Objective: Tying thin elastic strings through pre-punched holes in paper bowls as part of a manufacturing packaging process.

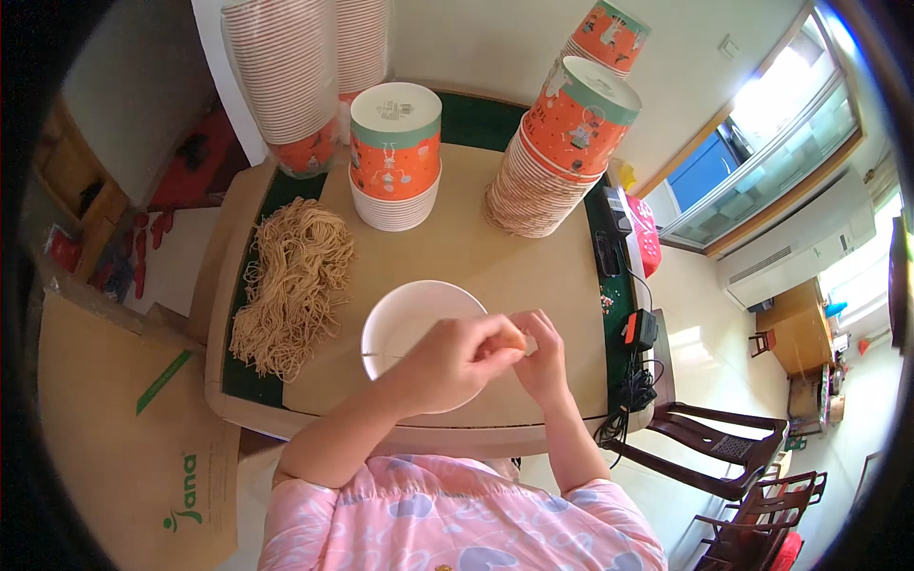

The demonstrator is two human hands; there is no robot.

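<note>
A white paper bucket (425,303) stands mouth up near the table's front edge. A thin string (383,355) runs from the left of its rim across the mouth and passes behind my left hand (459,354). That hand is closed, fingers pinched over the bucket's right side. Meeting it there is my right hand (543,360), also closed, its fingertips together just outside the rim. Both pinch the string, whose ends are too small and hidden to see. To the left lies a heap of loose beige strings (295,285).
Orange and green paper buckets stand upside down in a short stack (396,152) and a taller, string-draped stack (547,162). Wrapped white buckets (286,76) rise behind. Black cables and a power adapter (640,329) line the table's right edge. A cardboard box (133,428) stands left, dark chairs (705,443) right.
</note>
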